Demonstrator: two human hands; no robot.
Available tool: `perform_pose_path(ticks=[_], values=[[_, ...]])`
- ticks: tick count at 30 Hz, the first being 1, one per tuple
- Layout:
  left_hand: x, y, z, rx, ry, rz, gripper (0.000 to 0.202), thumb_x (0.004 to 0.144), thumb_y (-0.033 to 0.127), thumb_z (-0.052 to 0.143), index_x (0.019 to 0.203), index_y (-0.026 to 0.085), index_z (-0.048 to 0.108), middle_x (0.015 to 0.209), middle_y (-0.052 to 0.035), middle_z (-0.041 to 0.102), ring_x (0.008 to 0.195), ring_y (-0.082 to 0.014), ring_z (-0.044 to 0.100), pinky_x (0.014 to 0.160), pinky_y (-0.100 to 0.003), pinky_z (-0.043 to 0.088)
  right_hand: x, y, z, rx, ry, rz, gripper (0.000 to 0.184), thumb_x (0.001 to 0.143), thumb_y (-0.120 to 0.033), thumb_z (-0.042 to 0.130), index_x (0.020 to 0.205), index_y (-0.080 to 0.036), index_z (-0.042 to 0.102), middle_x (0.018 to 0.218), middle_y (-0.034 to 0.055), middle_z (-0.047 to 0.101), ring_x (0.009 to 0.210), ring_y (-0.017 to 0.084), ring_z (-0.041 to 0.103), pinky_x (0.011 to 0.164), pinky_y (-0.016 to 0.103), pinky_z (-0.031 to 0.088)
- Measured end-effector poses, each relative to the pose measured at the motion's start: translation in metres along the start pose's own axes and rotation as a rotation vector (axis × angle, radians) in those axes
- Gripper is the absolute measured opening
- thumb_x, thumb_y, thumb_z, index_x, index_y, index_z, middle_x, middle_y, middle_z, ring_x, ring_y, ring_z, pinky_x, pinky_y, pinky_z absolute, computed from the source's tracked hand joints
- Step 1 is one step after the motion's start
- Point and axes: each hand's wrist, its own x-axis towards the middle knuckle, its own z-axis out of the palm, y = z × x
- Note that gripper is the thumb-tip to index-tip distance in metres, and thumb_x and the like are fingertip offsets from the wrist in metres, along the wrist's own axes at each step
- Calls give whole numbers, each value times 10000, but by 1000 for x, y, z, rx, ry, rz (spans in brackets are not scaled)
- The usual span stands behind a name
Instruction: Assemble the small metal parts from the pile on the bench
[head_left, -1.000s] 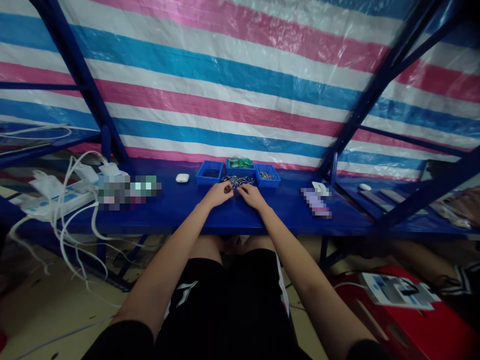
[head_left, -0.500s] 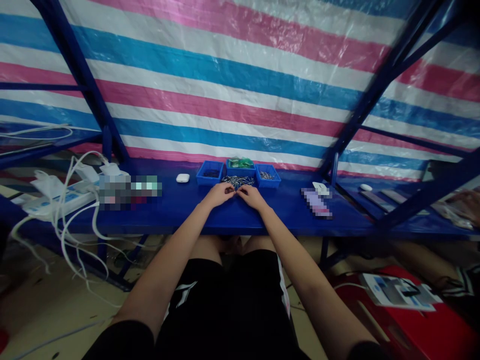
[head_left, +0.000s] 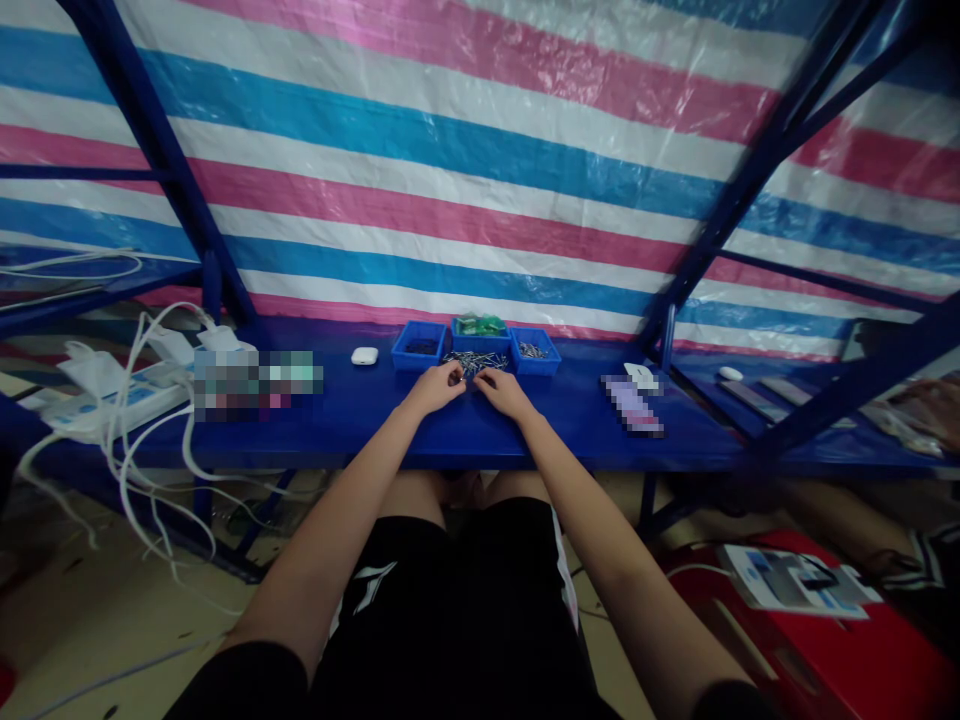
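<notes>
Blue plastic is walling the left bin (head_left: 417, 363), the middle bin (head_left: 481, 341) and the right bin (head_left: 535, 367), three in all, lining the back of one blue table (head_left: 577, 435); the left bin is holding dark pieces (head_left: 422, 347), the middle bin is holding green packets (head_left: 480, 325), and the right bin is holding small silver pieces (head_left: 532, 350); the pieces are lying too many and too small for counting. One loose pile (head_left: 478, 360) of thin metal pieces is lying on the table, in front of the middle bin and between the outer two; two hands are working at its near edge. The left hand (head_left: 436, 388) is curling, thumb and forefinger bending close together; the right hand (head_left: 501, 392) is curling likewise, fingertips pointing at the pile; the hands are staying just apart, and whether either is gripping a piece I cannot tell. One white case (head_left: 364, 356) is lying left of the bins; one power strip (head_left: 120, 410), carrying several plugs and a tangle of white cables (head_left: 124, 450), is lying farther left; one phone-like thing (head_left: 632, 405), blurred out, is lying well to the right; one red stool (head_left: 832, 645) is standing below, bearing one flat box (head_left: 772, 580).
</notes>
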Motion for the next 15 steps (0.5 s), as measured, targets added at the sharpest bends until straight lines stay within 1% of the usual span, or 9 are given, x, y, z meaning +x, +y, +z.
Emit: perform_pose_path(ticks=[4,9,15], values=[[2,-5,2,-3,-33,-40,206,751,331,522,852,176,610,753,-28,649,636,-131,563,597,-229,422,0,1,1,57,43,30,206,852,-319,465,943,-193,600,846,20,646,776,135,587,738,250,433],[3,-6,2,-9,-40,-17,243,770,355,516,885,172,627,771,-33,657,628,-130,559,597,-229,421,1,5,2,73,46,24,201,849,-312,475,967,-190,583,867,27,648,795,137,593,747,253,439],[4,-5,2,-1,-50,14,268,792,360,501,908,162,639,784,-41,659,639,-135,558,608,-231,417,2,9,3,42,34,8,165,849,-290,472,883,-190,598,824,23,639,765,139,577,725,246,426]])
